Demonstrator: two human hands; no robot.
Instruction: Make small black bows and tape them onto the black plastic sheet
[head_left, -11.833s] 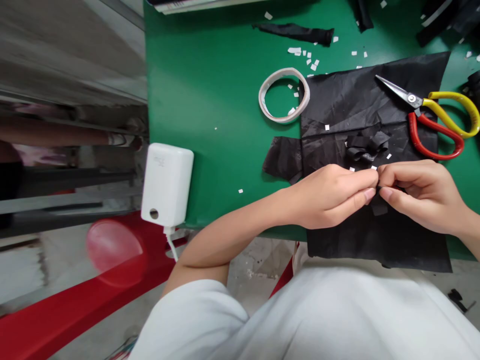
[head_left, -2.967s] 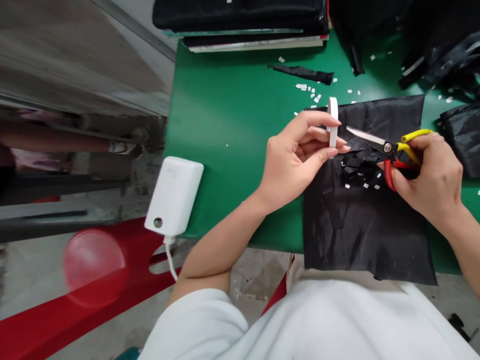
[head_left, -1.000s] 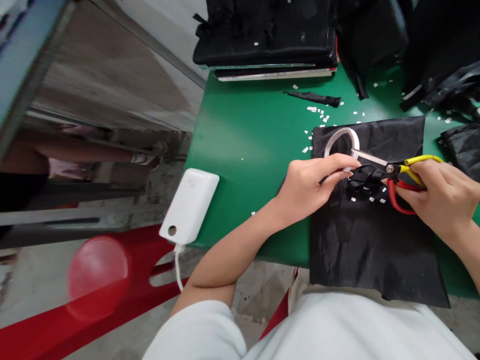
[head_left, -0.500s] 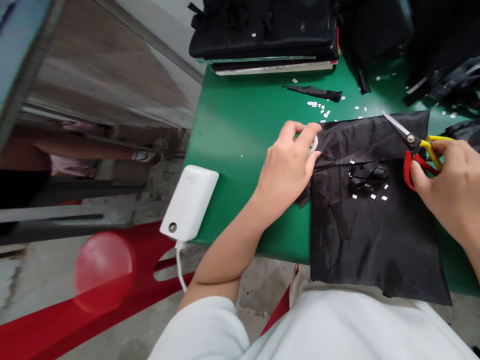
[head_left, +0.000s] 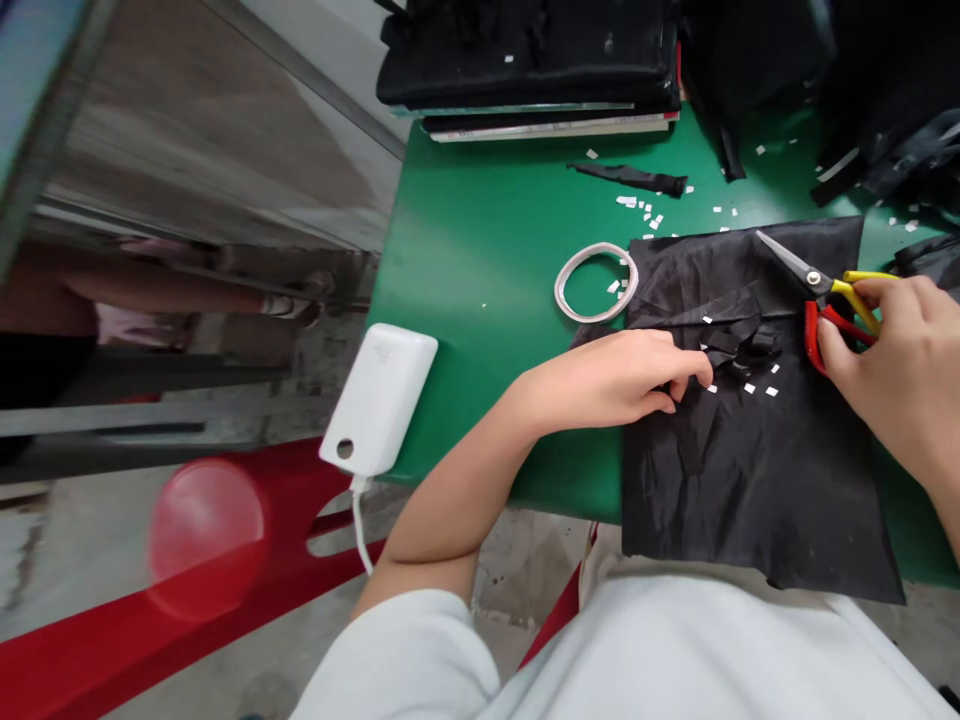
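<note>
My right hand (head_left: 900, 345) grips scissors (head_left: 821, 285) with one yellow and one red handle. Their blades are together and point to the upper left, above a sheet of black fabric (head_left: 765, 490). Over the left part of that fabric is my left hand (head_left: 630, 380), its fingers bent and thumb apart, with nothing visible between them. Its fingertips are beside a small heap of black fabric strips (head_left: 742, 345) with little white snippets around it. Beyond my left hand, a narrow white roll of tape (head_left: 561, 285) lies flat, touching or very near the fabric's edge.
On the green table (head_left: 465, 250) lie a white power bank (head_left: 382, 395) with a cable, a black strip (head_left: 630, 178) and scattered white snippets. A stack of black fabric pieces (head_left: 525, 65) stands at the back; more black fabric (head_left: 757, 60) is at right. A red chair (head_left: 180, 590) stands lower left.
My left hand has let go of the tape roll on the table and moved right and toward me, to the strip heap. My right hand with the scissors has hardly moved.
</note>
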